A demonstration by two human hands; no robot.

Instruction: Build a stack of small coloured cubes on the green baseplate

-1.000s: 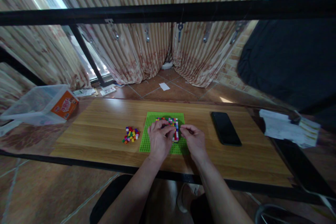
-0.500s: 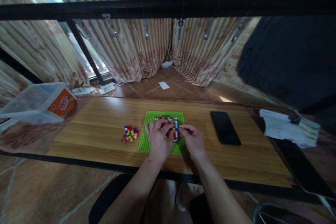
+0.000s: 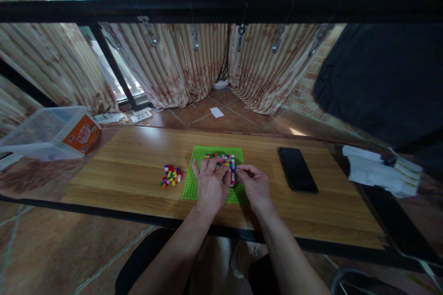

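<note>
A green studded baseplate (image 3: 191, 189) lies on the wooden table, bearing a block of small multicoloured bricks (image 3: 228, 157). Over the left part of these bricks rests my left hand (image 3: 212, 184), its thumb and index finger drawn together near the bricks' right side. My right hand (image 3: 255, 186) is at the right edge of the bricks, thumb and index finger pinched. Whatever sits between the fingertips of either hand is too small to make out. My left hand hides much of the brick block. Left of the baseplate lies a loose pile of small coloured bricks (image 3: 170, 176).
A black phone (image 3: 297, 169) lies on the table (image 3: 114, 170) to the right. At the far left stands a clear plastic box (image 3: 41, 136) with an orange label. Papers (image 3: 370, 168) and a dark flat device (image 3: 398, 221) are beyond the table's right end. A black bar (image 3: 221, 10) crosses above.
Both hands stay at the brick block with nearly the same pose. My left fingers have shifted very slightly. The camera view has moved a little.
</note>
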